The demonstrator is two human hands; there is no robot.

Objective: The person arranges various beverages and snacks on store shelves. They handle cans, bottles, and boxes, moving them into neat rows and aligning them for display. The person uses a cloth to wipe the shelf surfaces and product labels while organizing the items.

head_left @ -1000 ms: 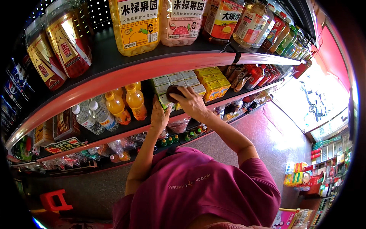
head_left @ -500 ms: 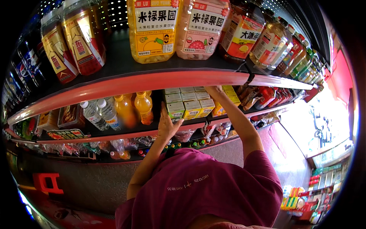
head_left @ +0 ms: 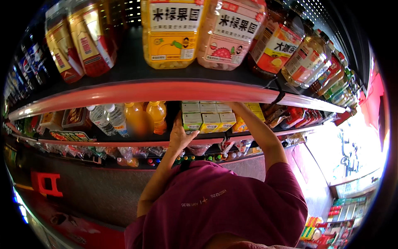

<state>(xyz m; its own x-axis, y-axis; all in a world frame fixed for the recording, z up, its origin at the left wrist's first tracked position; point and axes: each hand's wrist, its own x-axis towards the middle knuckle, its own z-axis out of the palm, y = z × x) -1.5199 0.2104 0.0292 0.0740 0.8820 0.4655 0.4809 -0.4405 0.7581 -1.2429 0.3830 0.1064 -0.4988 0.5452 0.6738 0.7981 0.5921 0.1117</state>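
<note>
On the lower shelf, a block of small drink cartons (head_left: 211, 117) with grey-white tops and green and yellow fronts stands in rows. My left hand (head_left: 179, 136) lies flat along the block's left side, fingers stretched toward the back and thumb pointing right across the front. At the block's right side is my right hand (head_left: 237, 107); its fingers reach behind the red shelf edge and are hidden. Orange and yellow cartons (head_left: 241, 124) stand just right of that wrist. To the left of my left hand are orange drink bottles (head_left: 157, 116), a dark gap between.
Above runs a red-edged shelf (head_left: 166, 92) with large juice jugs (head_left: 174, 37) and dark bottles, its lip overhanging the cartons. Clear water bottles (head_left: 112, 118) stand farther left. Packaged snacks (head_left: 292, 117) lie to the right. A red stool (head_left: 49, 184) is on the floor at left.
The view has shifted a little, so the upper jugs look larger and the red shelf edge sits lower. Both hands keep nearly the same places beside the cartons.
</note>
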